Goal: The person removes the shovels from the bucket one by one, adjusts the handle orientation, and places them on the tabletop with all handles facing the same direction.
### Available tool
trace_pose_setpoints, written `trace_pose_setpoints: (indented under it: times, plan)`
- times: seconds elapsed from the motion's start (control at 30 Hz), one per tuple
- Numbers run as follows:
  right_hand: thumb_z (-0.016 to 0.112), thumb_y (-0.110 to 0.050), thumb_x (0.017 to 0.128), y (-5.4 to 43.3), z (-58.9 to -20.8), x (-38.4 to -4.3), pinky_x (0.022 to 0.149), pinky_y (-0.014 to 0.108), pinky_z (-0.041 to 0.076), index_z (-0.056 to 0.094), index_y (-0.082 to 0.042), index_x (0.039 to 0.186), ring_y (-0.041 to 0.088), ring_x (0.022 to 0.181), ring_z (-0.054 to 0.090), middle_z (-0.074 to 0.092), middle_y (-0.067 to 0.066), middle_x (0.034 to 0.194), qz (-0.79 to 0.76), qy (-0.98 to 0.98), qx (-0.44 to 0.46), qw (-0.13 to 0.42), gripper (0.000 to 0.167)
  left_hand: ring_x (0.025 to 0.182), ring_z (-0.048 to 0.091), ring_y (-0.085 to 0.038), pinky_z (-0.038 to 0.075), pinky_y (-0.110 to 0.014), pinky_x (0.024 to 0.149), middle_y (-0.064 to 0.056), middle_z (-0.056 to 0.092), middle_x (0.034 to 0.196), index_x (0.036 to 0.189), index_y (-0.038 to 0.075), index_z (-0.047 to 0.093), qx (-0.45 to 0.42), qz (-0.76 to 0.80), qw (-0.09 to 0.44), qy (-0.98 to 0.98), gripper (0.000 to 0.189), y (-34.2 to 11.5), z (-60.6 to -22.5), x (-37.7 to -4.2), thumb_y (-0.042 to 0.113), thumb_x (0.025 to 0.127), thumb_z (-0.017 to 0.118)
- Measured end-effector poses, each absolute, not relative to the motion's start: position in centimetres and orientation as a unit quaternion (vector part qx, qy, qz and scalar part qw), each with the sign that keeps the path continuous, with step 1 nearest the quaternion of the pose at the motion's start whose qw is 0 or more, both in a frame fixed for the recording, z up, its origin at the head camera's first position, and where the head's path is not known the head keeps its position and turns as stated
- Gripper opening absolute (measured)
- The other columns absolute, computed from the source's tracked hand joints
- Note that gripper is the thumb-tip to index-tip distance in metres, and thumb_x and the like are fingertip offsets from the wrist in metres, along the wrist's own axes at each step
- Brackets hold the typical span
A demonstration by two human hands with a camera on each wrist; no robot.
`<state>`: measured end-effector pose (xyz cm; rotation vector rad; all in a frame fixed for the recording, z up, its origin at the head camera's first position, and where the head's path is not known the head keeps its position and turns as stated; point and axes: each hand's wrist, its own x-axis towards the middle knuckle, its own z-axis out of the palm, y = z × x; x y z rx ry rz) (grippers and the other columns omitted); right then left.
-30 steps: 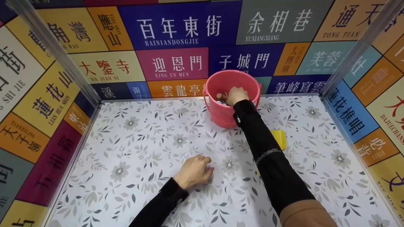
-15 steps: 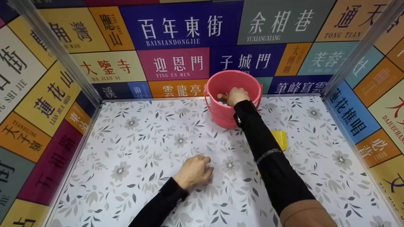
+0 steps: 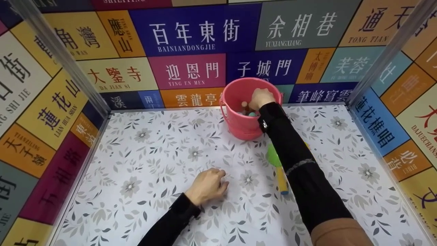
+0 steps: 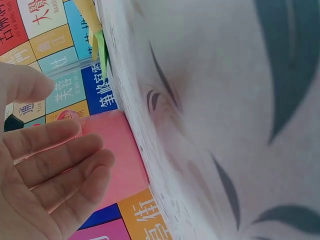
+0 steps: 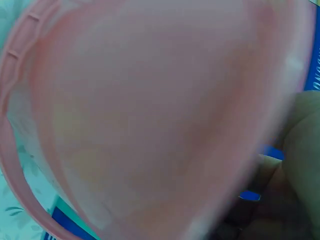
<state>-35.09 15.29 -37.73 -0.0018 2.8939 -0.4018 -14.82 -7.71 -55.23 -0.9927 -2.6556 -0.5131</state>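
Deep inside a pink bucket [image 3: 240, 124], my right hand [image 3: 262, 97] reaches over the near rim, its fingers mostly hidden. Beside that hand shows a tan rounded end [image 3: 244, 104], perhaps of a stick. A small teal ball-like piece [image 3: 252, 114] lies in the bucket with other small items. In the right wrist view the bucket wall [image 5: 140, 110] fills most of the picture, and the hand [image 5: 305, 155] is dark at the right; whether it holds anything is unclear. My left hand [image 3: 207, 186] rests on the floral surface, fingers loosely bent with nothing in them, as the left wrist view confirms.
Partly under the right forearm lies a toy with a green round head [image 3: 272, 155] and a yellow handle [image 3: 281, 179] with a blue tip. Panels printed with large characters stand behind [image 3: 187, 30] and on both sides, with clear corner posts [image 3: 379, 65].
My right hand has shifted slightly right and up inside the bucket. With the forearm moved right, the green and yellow toy shows more. My left hand stays nearly in place.
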Motion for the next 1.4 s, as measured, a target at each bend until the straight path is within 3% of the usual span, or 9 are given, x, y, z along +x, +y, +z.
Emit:
trace_pose_setpoints:
  times: [0.13,0.3,0.57,0.67,0.83,0.97,1.07,1.2,1.4]
  plan:
    - [0.082,-0.026,0.080,15.8,-35.6,-34.8,0.103,0.047,0.048,0.072,0.003,0.110,0.038,0.117,0.060,0.067,0.024,0.124,-0.132,0.983,-0.028,0.124,0.042,0.068,0.065,-0.023,0.055,-0.038,0.060,-0.004,0.064,0.075,0.089,0.007,0.066,-0.342,-0.169,0.143,-0.913,0.018,-8.1,-55.1,-14.8,0.024,0.089,0.070]
    - [0.082,-0.025,0.083,16.3,-32.8,-34.1,0.105,0.048,0.045,0.072,0.003,0.112,0.041,0.124,0.055,0.065,0.024,0.126,-0.139,0.979,-0.042,0.142,0.042,0.072,0.068,-0.026,0.057,-0.040,0.064,-0.008,0.068,0.080,0.092,0.005,0.068,-0.336,-0.166,0.155,-0.914,0.021,-8.7,-55.0,-14.8,0.025,0.088,0.071]
    - [0.087,-0.024,0.077,17.4,-29.9,-32.8,0.101,0.050,0.048,0.069,0.004,0.105,0.041,0.114,0.060,0.067,0.024,0.117,-0.132,0.981,-0.060,0.126,0.044,0.073,0.068,-0.027,0.057,-0.039,0.063,-0.010,0.069,0.083,0.096,0.004,0.070,-0.325,-0.168,0.160,-0.917,0.024,-9.6,-54.7,-14.6,0.025,0.087,0.073]
    - [0.088,-0.024,0.076,17.8,-29.2,-32.1,0.098,0.050,0.049,0.073,0.004,0.097,0.041,0.107,0.062,0.071,0.023,0.107,-0.121,0.983,-0.087,0.112,0.038,0.072,0.067,-0.027,0.057,-0.040,0.062,-0.010,0.069,0.082,0.095,0.004,0.070,-0.318,-0.168,0.159,-0.920,0.024,-10.1,-54.5,-14.4,0.026,0.087,0.073]
    - [0.085,-0.025,0.080,18.9,-28.3,-30.6,0.079,0.044,0.053,0.076,0.001,0.086,0.032,0.082,0.064,0.073,0.014,0.082,-0.113,0.982,-0.121,0.091,0.029,0.072,0.067,-0.028,0.056,-0.041,0.062,-0.010,0.068,0.082,0.094,0.004,0.068,-0.308,-0.169,0.159,-0.923,0.022,-11.0,-54.3,-14.2,0.025,0.087,0.073]
    - [0.081,-0.023,0.085,20.0,-28.1,-29.1,0.073,0.044,0.053,0.076,0.001,0.083,0.031,0.076,0.064,0.071,0.013,0.075,-0.123,0.980,-0.148,0.041,0.025,0.071,0.067,-0.029,0.056,-0.042,0.061,-0.011,0.068,0.082,0.094,0.003,0.068,-0.302,-0.175,0.168,-0.922,0.022,-11.9,-54.5,-14.0,0.024,0.087,0.074]
    - [0.070,-0.012,0.088,21.0,-28.5,-28.1,0.077,0.047,0.053,0.077,0.005,0.088,0.035,0.082,0.063,0.071,0.019,0.084,-0.131,0.976,-0.175,-0.020,0.018,0.072,0.068,-0.030,0.056,-0.042,0.061,-0.012,0.069,0.082,0.094,0.003,0.068,-0.295,-0.184,0.169,-0.922,0.022,-12.7,-54.6,-13.8,0.023,0.087,0.074]
    - [0.056,0.000,0.086,22.2,-30.1,-26.6,0.080,0.050,0.051,0.076,0.008,0.096,0.038,0.086,0.058,0.067,0.024,0.092,-0.131,0.963,-0.212,-0.106,0.024,0.074,0.068,-0.031,0.057,-0.043,0.061,-0.012,0.069,0.084,0.095,0.003,0.068,-0.274,-0.197,0.162,-0.927,0.020,-13.8,-54.8,-13.4,0.021,0.086,0.074]
    - [0.063,0.003,0.089,23.9,-33.0,-24.3,0.077,0.052,0.044,0.072,0.009,0.096,0.040,0.082,0.050,0.053,0.020,0.084,-0.140,0.936,-0.245,-0.212,0.013,0.077,0.069,-0.032,0.057,-0.044,0.064,-0.013,0.071,0.087,0.096,0.002,0.069,-0.254,-0.221,0.154,-0.929,0.019,-14.8,-55.1,-13.0,0.018,0.086,0.073]
